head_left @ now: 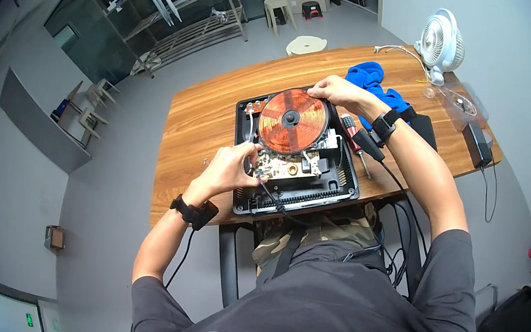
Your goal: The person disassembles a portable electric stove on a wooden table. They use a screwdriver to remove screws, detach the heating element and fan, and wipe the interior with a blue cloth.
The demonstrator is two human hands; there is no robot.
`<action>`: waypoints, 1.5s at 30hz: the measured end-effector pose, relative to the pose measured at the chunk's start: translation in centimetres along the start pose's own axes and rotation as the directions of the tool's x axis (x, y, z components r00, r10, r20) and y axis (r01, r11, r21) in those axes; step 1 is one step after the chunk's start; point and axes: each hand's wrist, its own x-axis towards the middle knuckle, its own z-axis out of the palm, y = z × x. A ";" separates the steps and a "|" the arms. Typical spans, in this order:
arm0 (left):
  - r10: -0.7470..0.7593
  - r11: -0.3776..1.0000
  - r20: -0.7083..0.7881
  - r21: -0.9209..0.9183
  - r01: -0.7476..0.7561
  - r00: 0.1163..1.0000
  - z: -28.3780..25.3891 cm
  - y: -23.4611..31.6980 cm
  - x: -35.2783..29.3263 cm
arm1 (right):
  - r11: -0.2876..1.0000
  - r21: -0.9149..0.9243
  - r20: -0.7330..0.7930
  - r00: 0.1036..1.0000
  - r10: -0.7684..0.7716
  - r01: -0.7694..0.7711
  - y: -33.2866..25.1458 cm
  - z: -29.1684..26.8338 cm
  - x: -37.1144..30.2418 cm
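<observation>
An opened induction cooker lies in its black plastic housing (342,192) on the wooden table in front of me. Its round copper coil (273,130), with a dark centre, sits at the far side over the inner parts. Nearer to me is the pale circuit board (276,170) with small components. My left hand (227,168) grips the left edge of this board, thumb and fingers on either side of a corner. At the coil's far right rim, my right hand (341,93) pinches the edge with the fingertips. A black cord (266,192) runs from the housing toward me.
A screwdriver with a red handle (350,126) lies right of the housing, near a blue cloth (367,77). Farther right are a white fan (440,46), a clear plastic bag (459,104) and a black power adapter (476,145). A pale stool (306,45) stands beyond the table.
</observation>
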 end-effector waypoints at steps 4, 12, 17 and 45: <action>-0.037 0.998 -0.010 0.053 0.037 0.999 -1.8 1.3 0.3 | 0.999 -0.033 -0.037 0.999 -0.016 0.015 -1.0 -0.6 0.1; -0.103 0.995 0.039 -0.001 0.104 0.994 -1.1 0.5 -0.9 | 0.999 -0.035 -0.023 0.999 0.041 -0.042 -1.0 0.4 0.1; -0.134 0.991 0.114 0.007 0.134 0.984 -0.4 0.9 -1.1 | 0.998 -0.043 0.031 0.998 0.045 -0.044 -0.4 1.8 -0.7; -0.140 0.990 -0.072 0.022 0.142 0.988 -1.0 -0.5 -1.6 | 0.982 0.187 -0.005 1.000 0.019 -0.018 -3.0 2.9 -0.4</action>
